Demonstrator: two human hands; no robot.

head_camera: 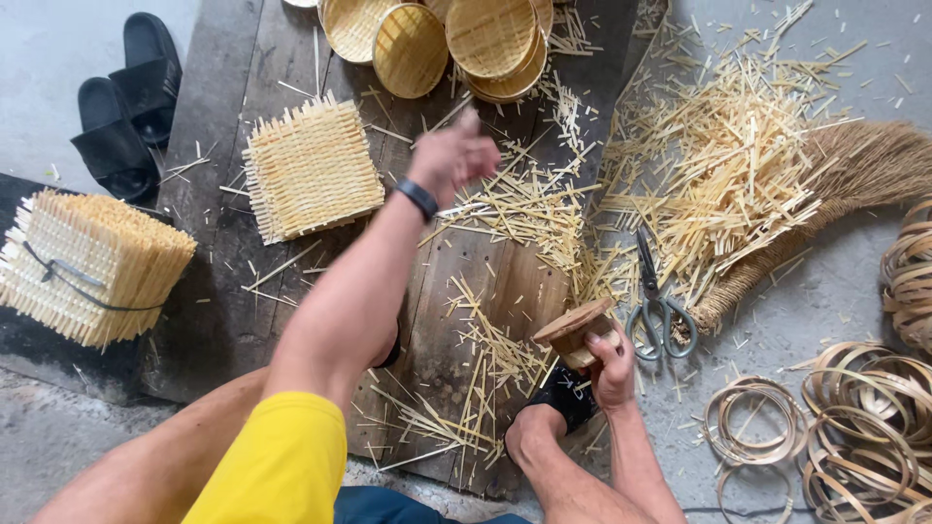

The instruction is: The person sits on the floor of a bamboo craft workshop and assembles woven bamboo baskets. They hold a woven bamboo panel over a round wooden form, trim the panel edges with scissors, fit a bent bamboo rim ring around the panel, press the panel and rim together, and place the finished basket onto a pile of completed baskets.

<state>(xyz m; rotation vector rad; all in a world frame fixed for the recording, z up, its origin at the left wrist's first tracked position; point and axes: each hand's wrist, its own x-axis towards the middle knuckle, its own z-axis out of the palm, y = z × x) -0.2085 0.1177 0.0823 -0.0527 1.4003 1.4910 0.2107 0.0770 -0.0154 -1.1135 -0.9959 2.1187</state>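
My left hand (452,155) is stretched out over the dark wooden board (233,116), fingers loosely curled and blurred, holding nothing that I can see; a black band is on its wrist. It hovers just below a pile of round woven bamboo trays (413,49) and right of a square woven bamboo mat (311,167). My right hand (610,364) grips a small round wooden block (575,330) low over the board's right edge. Bamboo slivers lie scattered under both hands.
A tied stack of square woven mats (92,262) sits at left, with black sandals (126,102) behind it. Scissors (655,296) lie right of the block, beside a heap of bamboo offcuts (728,165) and a broom (835,194). Coiled bamboo strips (854,427) fill the lower right.
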